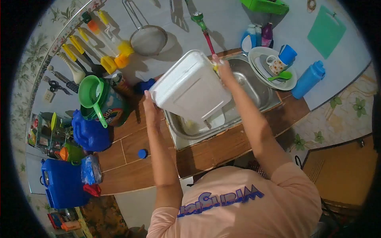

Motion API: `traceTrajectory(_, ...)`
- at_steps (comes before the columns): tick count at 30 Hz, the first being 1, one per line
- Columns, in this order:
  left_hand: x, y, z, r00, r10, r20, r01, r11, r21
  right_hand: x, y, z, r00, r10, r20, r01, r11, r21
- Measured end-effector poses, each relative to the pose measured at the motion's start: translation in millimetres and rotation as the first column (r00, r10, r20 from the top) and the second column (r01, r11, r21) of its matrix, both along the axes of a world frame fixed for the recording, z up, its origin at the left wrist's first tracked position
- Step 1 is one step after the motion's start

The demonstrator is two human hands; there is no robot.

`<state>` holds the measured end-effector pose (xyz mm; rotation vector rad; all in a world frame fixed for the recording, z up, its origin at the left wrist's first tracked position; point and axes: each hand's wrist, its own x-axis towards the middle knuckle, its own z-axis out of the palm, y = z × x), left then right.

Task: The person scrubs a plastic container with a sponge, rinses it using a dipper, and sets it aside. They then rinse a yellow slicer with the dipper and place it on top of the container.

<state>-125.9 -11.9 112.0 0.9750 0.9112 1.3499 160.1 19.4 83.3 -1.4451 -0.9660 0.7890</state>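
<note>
A white rectangular plastic container (188,85) is tilted over the sink (258,93), its broad flat face toward me. My left hand (151,109) is closed on its left edge. At the right edge, my right hand (224,71) presses a small yellow sponge (216,68) against the container; most of the sponge is hidden by the fingers. Under the container, a white piece with a handle-like end (216,119) lies in the left basin, partly covered. Behind the container stands a faucet with a green top and pink pipe (204,29).
Right of the sink are stacked plates (291,84) with cups and a green spoon, and a blue bottle (308,79). On the left stand a green dipper (91,93) on a bucket, blue jugs (89,131) and a blue cap (142,153). A strainer (149,40) hangs on the wall.
</note>
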Motion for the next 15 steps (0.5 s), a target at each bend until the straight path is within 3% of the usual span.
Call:
traceTrajectory(2,-23.7,28.9,-16.7,0.945,-0.118,-0.306,0.146,0.987,0.069,8.4,18.2,-3.6,0.949,-0.055,0.312,0.03,0.996,0.085)
traceTrajectory(4,6.1,12.7,9.6,0.821,0.061,-0.568,0.175,0.919,0.353,0.8,15.2,20.4,0.903,0.082,0.422,-0.062,0.996,-0.061)
traceTrajectory(5,19.2,19.3,4.5,0.777,0.115,-0.618,0.124,0.936,0.33,-4.6,12.0,37.9,0.87,0.153,0.468,-0.1,0.986,-0.136)
traceTrajectory(6,30.9,23.5,-1.4,0.726,0.163,-0.668,0.072,0.948,0.311,-15.0,4.0,54.0,0.846,0.165,0.507,-0.141,0.986,-0.086)
traceTrajectory(8,52.8,7.1,5.5,0.699,0.275,-0.661,-0.049,0.94,0.339,-47.0,-19.0,74.2,0.796,0.171,0.58,-0.219,0.976,0.013)
traceTrajectory(9,59.3,3.9,8.9,0.681,0.327,-0.655,-0.104,0.929,0.355,-63.4,-23.1,70.2,0.779,0.164,0.605,-0.313,0.938,0.149)
traceTrajectory(10,62.2,6.0,5.8,0.631,0.416,-0.655,-0.112,0.884,0.454,-75.1,-23.0,65.8,0.762,0.15,0.63,-0.4,0.874,0.275)
traceTrajectory(12,70.1,3.1,-2.9,0.528,0.576,-0.625,-0.107,0.775,0.623,-80.6,-19.0,61.5,0.718,0.159,0.678,-0.469,0.83,0.303)
traceTrajectory(13,68.6,-2.8,3.8,0.588,0.534,-0.608,-0.14,0.807,0.573,-79.5,-18.5,57.2,0.699,0.16,0.697,-0.499,0.807,0.316)
traceTrajectory(15,50.0,1.1,1.1,0.743,0.412,-0.528,-0.141,0.867,0.478,-47.2,0.5,40.0,0.755,0.215,0.619,-0.386,0.909,0.155)
